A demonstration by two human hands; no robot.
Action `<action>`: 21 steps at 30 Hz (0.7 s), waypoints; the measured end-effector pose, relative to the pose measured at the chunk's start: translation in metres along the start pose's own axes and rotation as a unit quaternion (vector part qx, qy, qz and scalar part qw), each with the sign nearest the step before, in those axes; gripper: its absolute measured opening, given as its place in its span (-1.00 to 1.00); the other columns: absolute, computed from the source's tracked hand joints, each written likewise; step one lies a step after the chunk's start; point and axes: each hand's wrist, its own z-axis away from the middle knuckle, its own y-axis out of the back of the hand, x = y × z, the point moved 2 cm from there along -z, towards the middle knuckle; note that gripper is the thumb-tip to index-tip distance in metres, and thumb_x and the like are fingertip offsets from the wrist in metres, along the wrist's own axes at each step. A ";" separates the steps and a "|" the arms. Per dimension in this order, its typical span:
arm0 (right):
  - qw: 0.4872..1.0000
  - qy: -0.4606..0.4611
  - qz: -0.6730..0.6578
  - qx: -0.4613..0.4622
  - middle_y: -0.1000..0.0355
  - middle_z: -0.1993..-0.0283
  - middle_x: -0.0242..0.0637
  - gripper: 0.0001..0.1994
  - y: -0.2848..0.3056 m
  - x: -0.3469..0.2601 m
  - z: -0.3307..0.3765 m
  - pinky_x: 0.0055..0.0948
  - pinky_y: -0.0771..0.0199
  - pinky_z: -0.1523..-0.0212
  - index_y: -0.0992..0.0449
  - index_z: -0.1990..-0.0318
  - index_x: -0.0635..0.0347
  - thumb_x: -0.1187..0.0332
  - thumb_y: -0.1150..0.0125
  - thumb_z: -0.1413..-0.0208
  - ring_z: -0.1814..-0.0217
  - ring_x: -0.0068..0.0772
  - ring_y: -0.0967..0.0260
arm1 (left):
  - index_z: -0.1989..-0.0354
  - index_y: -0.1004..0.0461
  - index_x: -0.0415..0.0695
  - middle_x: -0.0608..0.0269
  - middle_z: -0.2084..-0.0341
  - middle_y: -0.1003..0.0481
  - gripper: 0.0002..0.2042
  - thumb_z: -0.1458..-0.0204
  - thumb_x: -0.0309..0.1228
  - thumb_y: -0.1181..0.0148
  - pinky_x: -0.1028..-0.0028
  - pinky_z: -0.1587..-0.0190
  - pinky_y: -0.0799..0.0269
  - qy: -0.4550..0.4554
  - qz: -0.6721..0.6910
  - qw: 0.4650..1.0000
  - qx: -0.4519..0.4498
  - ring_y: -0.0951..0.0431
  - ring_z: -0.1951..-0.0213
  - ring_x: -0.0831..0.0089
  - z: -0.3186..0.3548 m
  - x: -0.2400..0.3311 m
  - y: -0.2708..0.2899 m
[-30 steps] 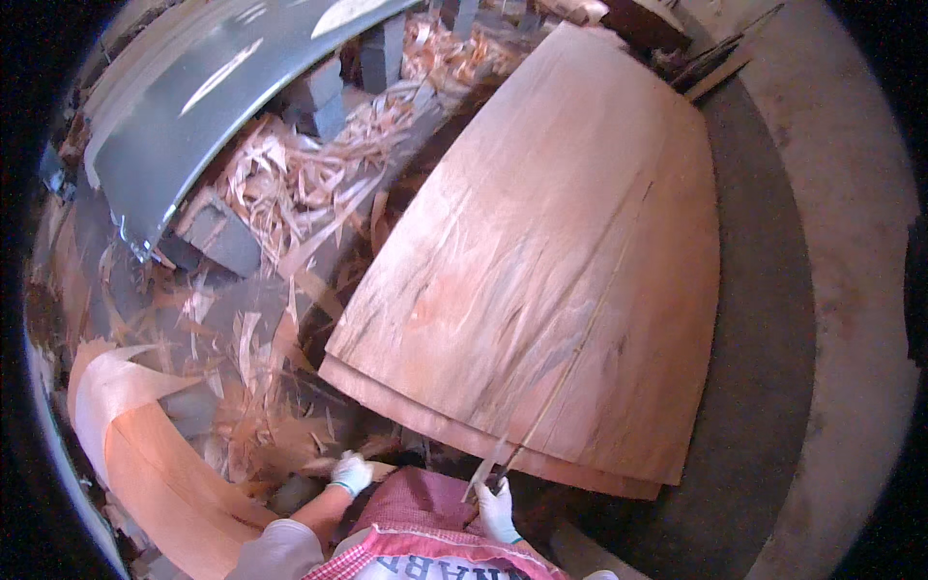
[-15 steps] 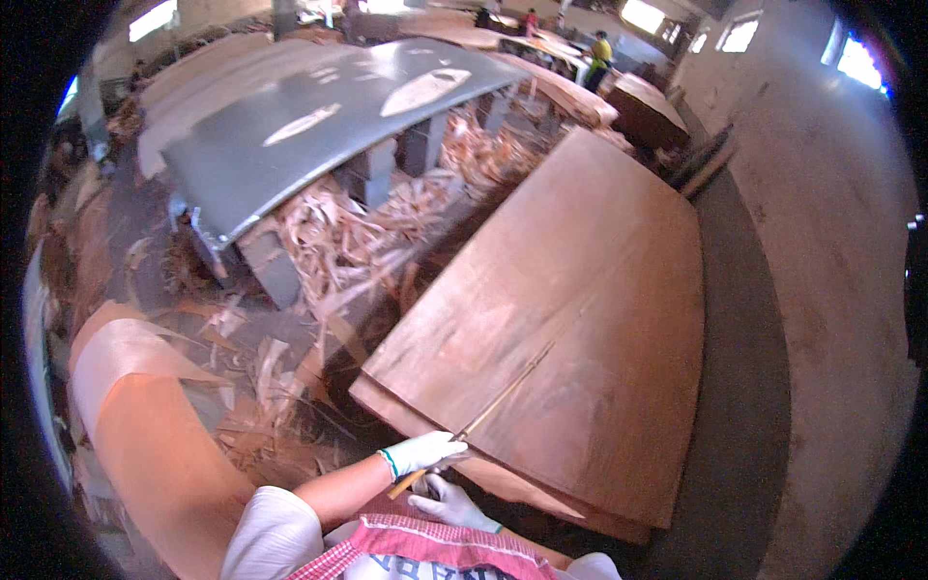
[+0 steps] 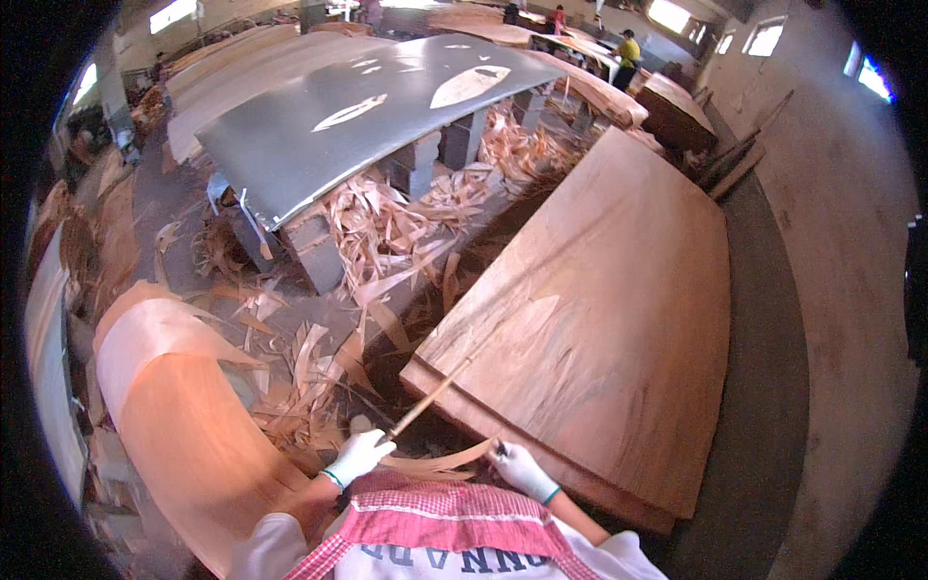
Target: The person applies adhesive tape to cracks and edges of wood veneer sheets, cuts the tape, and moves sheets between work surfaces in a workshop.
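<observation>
Two gloved hands, left hand (image 3: pixel 356 456) gripping veneer strip (image 3: pixel 430 396)

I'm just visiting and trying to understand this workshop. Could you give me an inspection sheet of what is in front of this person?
Surface: stack of veneer sheets, broad, flat, reddish-brown, low to the floor.
Job's things: thin wooden strip slanting up over the stack's near corner; curled veneer sliver between the hands.
Clutter: veneer scraps heaped on the floor; curved veneer sheet at left.
Hands: left hand, white-gloved, grips the strip's lower end; right hand, white-gloved, at the sliver's right end, beside the stack's edge.
Cables: nothing seen.
Surroundings: grey metal table on blocks; other workers far behind; concrete floor.
</observation>
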 end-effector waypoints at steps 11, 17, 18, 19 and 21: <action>0.945 0.302 0.056 -0.112 -0.51 0.20 -0.13 -0.75 -0.155 -0.284 -0.169 -0.34 -0.44 0.08 -0.50 0.11 0.25 0.25 -0.11 -0.22 0.11 -0.28 -0.48 | 0.33 -0.50 -0.19 0.03 0.55 -0.50 -0.70 -0.03 -0.16 -0.23 0.32 0.40 -0.40 -0.010 0.138 0.990 0.004 -0.53 0.48 0.24 -0.083 -0.075 0.197; 0.930 0.226 0.071 -0.280 -0.43 0.43 -0.16 -0.70 -0.214 -0.389 -0.234 -0.41 -0.42 0.28 -0.50 0.12 0.22 0.15 -0.12 -0.23 0.40 -0.51 -0.34 | 0.29 -0.48 -0.21 -0.02 0.52 -0.50 -0.70 -0.03 -0.19 -0.22 0.26 0.37 -0.37 0.016 0.076 0.995 0.065 -0.51 0.46 0.21 -0.152 -0.110 0.349; 0.939 0.214 0.027 -0.269 -0.44 0.43 -0.21 -0.69 -0.217 -0.392 -0.246 -0.43 -0.42 0.28 -0.51 0.13 0.23 0.14 -0.11 -0.24 0.40 -0.52 -0.34 | 0.28 -0.49 -0.20 -0.05 0.49 -0.51 -0.69 -0.03 -0.16 -0.22 0.24 0.37 -0.37 -0.009 0.043 0.993 0.110 -0.52 0.44 0.13 -0.159 -0.122 0.369; 0.945 0.202 -0.017 -0.257 -0.45 0.43 -0.26 -0.68 -0.220 -0.393 -0.259 -0.45 -0.42 0.28 -0.52 0.15 0.24 0.13 -0.10 -0.25 0.39 -0.54 -0.34 | 0.27 -0.49 -0.19 -0.06 0.49 -0.51 -0.68 -0.03 -0.15 -0.22 0.23 0.37 -0.37 0.004 0.026 0.990 0.138 -0.52 0.44 0.08 -0.167 -0.136 0.388; 0.963 0.160 -0.046 -0.212 -0.47 0.40 -0.33 -0.69 -0.220 -0.390 -0.293 -0.49 -0.42 0.24 -0.52 0.13 0.25 0.15 -0.08 -0.26 0.35 -0.57 -0.35 | 0.30 -0.47 -0.21 -0.07 0.51 -0.51 -0.67 -0.04 -0.14 -0.22 0.21 0.38 -0.39 -0.017 -0.001 0.977 0.211 -0.52 0.43 -0.04 -0.182 -0.152 0.422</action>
